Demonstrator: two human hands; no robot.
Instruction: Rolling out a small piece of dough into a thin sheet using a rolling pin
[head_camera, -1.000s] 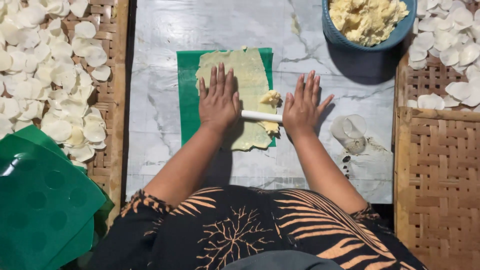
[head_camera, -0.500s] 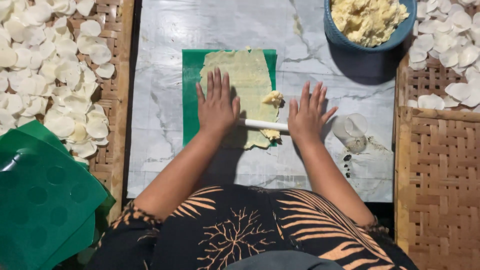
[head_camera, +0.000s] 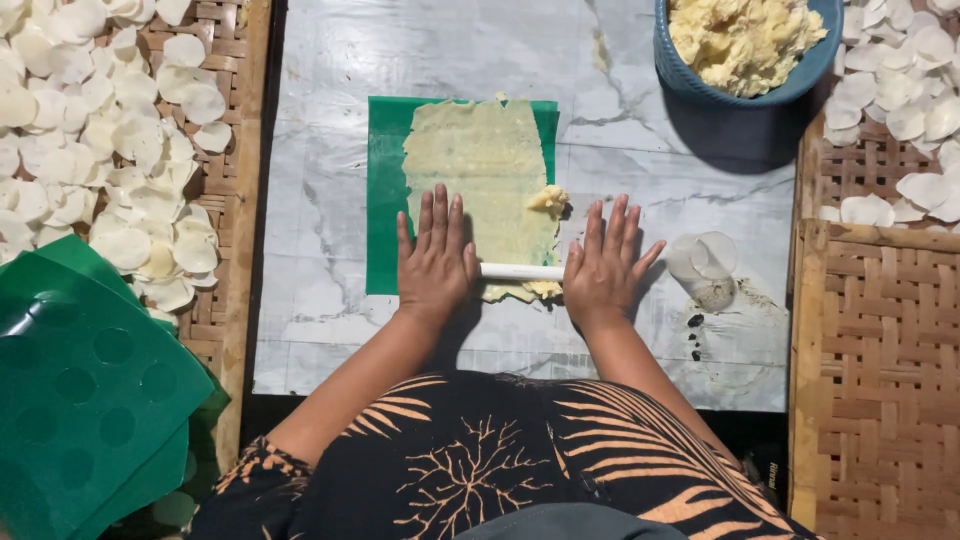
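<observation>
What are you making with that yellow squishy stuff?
A person presses both flat hands, left hand and right hand, on a white rolling pin, flattening yellow dough on a green sheet. A blue bowl of more dough sits on the marble slab. Thin white rounds lie on woven trays.

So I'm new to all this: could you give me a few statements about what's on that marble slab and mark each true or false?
1. Both hands, left hand and right hand, press flat on a white roller. True.
2. The dough sheet lies on a red mat. False: the mat is green.
3. The blue bowl is empty. False: it holds crumbly yellow dough.
4. Pale round discs lie on woven trays. True.
</observation>
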